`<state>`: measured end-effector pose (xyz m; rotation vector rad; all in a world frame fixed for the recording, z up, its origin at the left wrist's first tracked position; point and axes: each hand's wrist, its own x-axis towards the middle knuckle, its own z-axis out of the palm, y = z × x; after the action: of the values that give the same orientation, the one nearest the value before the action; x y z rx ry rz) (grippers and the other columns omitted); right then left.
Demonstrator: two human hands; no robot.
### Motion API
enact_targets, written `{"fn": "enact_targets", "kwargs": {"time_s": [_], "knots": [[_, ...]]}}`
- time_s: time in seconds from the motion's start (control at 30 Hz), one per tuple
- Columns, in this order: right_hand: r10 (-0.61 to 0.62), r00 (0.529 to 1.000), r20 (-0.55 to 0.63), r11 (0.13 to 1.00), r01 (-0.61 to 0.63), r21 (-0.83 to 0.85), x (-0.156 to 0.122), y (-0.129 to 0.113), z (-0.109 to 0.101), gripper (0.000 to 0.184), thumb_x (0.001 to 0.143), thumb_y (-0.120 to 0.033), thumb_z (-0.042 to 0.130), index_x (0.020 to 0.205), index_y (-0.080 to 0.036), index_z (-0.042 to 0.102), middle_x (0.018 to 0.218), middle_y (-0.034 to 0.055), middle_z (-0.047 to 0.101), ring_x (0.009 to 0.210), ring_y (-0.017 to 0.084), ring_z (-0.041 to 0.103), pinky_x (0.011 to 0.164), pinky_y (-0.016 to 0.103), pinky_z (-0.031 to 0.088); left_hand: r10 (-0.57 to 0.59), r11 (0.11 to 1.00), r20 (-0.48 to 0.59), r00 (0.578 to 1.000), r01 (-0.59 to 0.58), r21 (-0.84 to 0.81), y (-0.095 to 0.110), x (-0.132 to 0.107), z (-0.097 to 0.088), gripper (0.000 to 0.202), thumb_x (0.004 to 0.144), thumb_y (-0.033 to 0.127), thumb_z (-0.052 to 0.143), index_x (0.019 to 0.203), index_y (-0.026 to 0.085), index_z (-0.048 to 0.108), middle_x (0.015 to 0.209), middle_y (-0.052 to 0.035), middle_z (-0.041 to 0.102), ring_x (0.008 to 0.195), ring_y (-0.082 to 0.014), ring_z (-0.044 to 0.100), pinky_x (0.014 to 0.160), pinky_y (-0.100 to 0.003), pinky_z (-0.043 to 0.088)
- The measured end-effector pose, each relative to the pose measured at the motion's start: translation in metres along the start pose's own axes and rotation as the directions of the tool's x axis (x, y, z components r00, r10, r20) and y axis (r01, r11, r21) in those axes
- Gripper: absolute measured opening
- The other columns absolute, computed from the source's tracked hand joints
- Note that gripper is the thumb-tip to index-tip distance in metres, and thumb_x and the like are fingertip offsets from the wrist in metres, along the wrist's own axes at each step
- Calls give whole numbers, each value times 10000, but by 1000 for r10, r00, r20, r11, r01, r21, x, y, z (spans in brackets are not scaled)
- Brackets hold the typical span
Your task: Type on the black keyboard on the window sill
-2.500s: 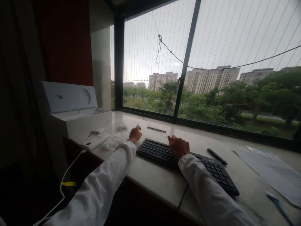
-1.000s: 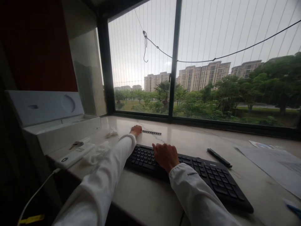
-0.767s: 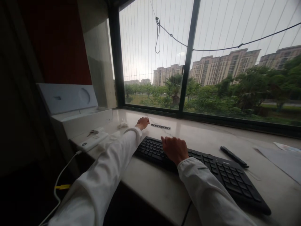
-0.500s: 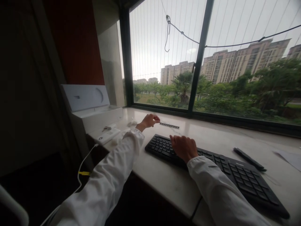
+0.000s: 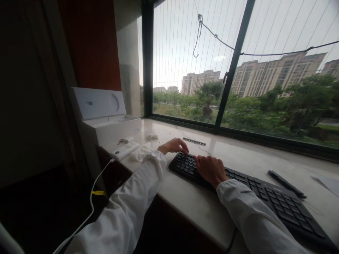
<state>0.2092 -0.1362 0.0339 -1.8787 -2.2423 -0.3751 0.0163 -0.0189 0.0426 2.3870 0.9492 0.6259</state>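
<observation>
Both hands sit on the black keyboard (image 5: 246, 190) near the table's front edge: left hand (image 5: 174, 145) arched at its far-left corner, right hand (image 5: 210, 169) flat on the keys, neither grip grasping anything. Typing posture looks set. The open white box (image 5: 111, 127), far-left corner, looks empty inside.

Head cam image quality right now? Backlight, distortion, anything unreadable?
Head view: heavy backlight from the window, left wall near black; left hand and right hand on the keyboard readable but dim; wide-angle bends the window frame; key legends unreadable.
</observation>
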Motion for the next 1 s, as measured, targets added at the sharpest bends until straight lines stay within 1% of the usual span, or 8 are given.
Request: {"fn": "enact_targets", "kwargs": {"time_s": [0.17,0.33,0.47,0.57,0.67,0.77,0.87,1.0], "knots": [[-13,1000,-4,1000,13,-13,-1,-2,0,634,911,-514,108,928,-235,677,868,115,679,804,239,632,711,350,390,-36,999,15,999,36,-10,-11,1,2,303,611,378,730,833,173,743,750,-26,695,710,-120,593,647,-192,431],[-19,1000,-22,1000,18,-17,-1,-3,1,612,914,-508,127,898,-230,672,836,106,681,777,239,637,684,341,395,-116,993,-4,993,116,-5,-14,2,4,369,590,416,739,858,163,744,692,-30,684,564,-95,544,532,-195,402],[-23,999,-35,1000,22,-22,-2,-5,0,610,914,-510,123,882,-237,668,813,100,681,758,247,642,668,348,400,-77,997,-23,997,77,10,-11,3,4,317,587,368,752,825,158,747,715,-37,697,649,-115,593,615,-196,436],[-31,999,-42,999,30,-20,-2,-6,-1,610,916,-507,125,882,-234,669,812,100,680,761,245,643,672,345,403,-79,995,-19,997,80,58,-7,4,3,296,598,355,745,829,170,746,738,-33,705,706,-128,616,652,-195,447],[-31,999,-39,999,31,-14,-2,-6,-2,611,918,-506,129,879,-227,671,811,102,679,766,239,643,683,342,403,-85,988,-24,996,87,129,-2,5,3,272,601,346,740,823,188,747,750,-23,708,723,-129,620,660,-188,449],[-32,999,-25,999,31,-12,-3,-7,-4,610,920,-502,133,885,-220,672,817,106,679,776,236,643,693,341,403,-63,981,-14,998,65,184,1,7,1,248,599,334,740,803,193,749,744,-21,709,718,-131,621,649,-185,447],[-25,1000,-9,1000,25,-17,-3,-7,-7,603,923,-497,139,909,-219,674,838,110,679,796,236,641,701,340,405,-47,980,12,999,44,194,4,7,0,241,600,325,740,797,187,749,734,-27,709,705,-135,624,633,-188,446],[-5,1000,8,1000,5,-11,-4,-8,-10,605,925,-491,148,924,-202,679,860,121,679,821,236,640,709,331,405,-66,984,15,998,63,166,4,7,-1,237,599,319,741,797,189,749,740,-24,710,709,-132,623,647,-189,445]]}}
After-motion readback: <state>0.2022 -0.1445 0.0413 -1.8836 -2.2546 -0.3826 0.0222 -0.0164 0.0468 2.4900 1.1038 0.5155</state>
